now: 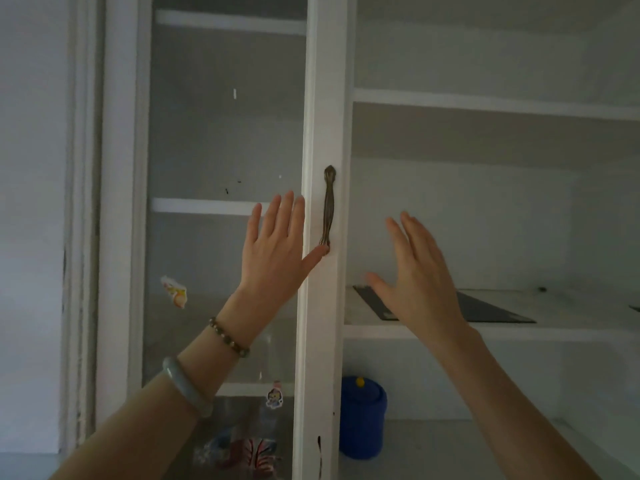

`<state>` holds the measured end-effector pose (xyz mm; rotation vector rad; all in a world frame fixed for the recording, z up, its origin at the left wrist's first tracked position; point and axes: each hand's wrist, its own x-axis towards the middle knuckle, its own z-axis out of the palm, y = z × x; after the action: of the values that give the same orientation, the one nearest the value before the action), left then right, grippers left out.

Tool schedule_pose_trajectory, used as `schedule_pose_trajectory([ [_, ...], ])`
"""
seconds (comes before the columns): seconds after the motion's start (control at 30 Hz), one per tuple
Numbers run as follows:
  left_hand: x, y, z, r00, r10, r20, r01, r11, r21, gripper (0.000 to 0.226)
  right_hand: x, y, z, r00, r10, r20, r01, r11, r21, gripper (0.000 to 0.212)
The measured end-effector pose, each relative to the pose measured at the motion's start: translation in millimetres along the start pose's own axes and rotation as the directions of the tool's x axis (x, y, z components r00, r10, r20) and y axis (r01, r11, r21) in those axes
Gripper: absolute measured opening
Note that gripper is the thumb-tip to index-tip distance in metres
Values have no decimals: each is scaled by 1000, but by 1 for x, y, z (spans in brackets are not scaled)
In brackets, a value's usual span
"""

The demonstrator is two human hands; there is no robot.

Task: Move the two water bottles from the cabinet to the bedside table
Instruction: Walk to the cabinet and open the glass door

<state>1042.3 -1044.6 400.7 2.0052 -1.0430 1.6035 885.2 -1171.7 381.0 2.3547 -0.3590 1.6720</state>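
At mid-frame, the left hand (277, 251) lies flat on the door (322, 306), thumb by the handle (328, 206); the right hand (419, 275) hovers spread, empty. No bottles visible in the cabinet (485, 102). Searching likely comes next.

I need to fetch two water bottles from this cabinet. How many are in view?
0. The open shelves hold only a dark flat sheet and a blue lidded container. Bottles may be hidden behind the door frame or outside the view.
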Motion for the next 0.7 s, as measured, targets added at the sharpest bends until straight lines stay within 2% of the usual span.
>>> schedule_pose_trajectory([
  [0.17, 26, 15, 12, 998, 42, -46, -42, 999, -9, 66, 21, 9, -7, 999, -11, -46, 10, 1000, -26, 78],
  [0.3, 37, 20, 25, 990, 140, -35, -135, 985, 105, 57, 26, 13, -12, 998, -9, -66, 7, 1000, -30, 78],
  [0.43, 40, 18, 32, 986, 162, -42, -154, 977, 149, 51, 25, 17, -14, 997, -15, -76, 13, 1000, -27, 77],
  [0.7, 43, 25, 32, 953, 226, -203, -184, 960, 209, 32, 14, 15, -18, 998, -15, -54, 15, 1000, 1, 77],
])
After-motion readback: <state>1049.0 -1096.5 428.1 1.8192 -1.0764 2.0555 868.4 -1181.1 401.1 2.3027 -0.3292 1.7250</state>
